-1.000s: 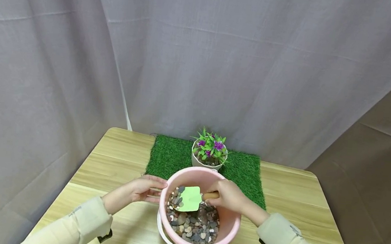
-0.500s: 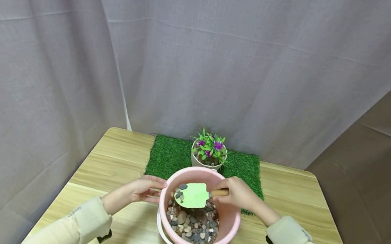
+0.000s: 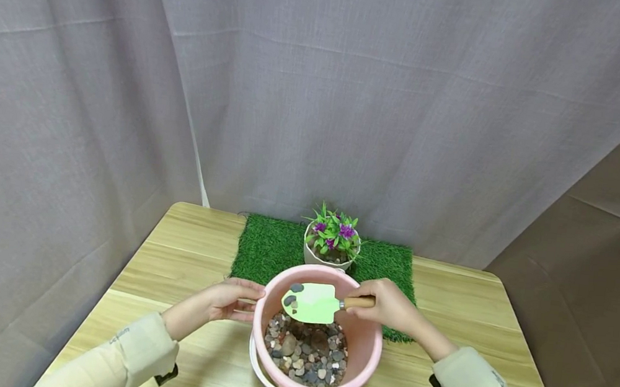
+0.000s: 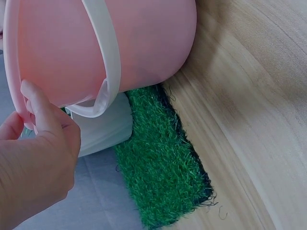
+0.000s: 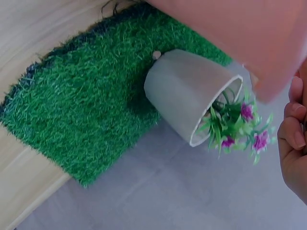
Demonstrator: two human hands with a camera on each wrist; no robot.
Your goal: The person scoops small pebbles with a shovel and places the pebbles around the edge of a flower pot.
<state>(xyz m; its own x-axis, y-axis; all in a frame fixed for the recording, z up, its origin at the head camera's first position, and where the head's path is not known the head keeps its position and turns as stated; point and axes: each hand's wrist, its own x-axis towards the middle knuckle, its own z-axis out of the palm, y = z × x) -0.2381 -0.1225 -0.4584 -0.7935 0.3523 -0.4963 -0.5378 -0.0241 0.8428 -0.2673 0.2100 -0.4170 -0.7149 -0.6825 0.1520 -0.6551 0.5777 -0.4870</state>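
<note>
My right hand [image 3: 387,305] grips the wooden handle of a small light-green garden trowel [image 3: 317,305] above the right rim of a pink bucket [image 3: 372,352]. The blade hangs over the bucket's opening, with a few dark and pale stones near its tip. Under it, pebbles [image 3: 305,361] of mixed colours cover the bucket's bottom. On the left, my left hand [image 3: 229,301] pinches the bucket's rim between thumb and fingers, clearest in the left wrist view. Only part of my right hand [image 5: 293,134] shows in the right wrist view, where the trowel is hidden.
Behind the bucket, a white pot [image 5: 182,91] with purple-flowered greenery [image 3: 334,232] stands on a green turf mat [image 3: 271,249]. The bucket's white handle [image 4: 109,52] hangs down at its left side. The wooden table [image 3: 168,267] ends at grey curtains [image 3: 319,95].
My right hand has lifted the trowel out of the pebbles and shifted it to the right. Fewer stones lie on the blade's tip. My left hand stays at the rim.
</note>
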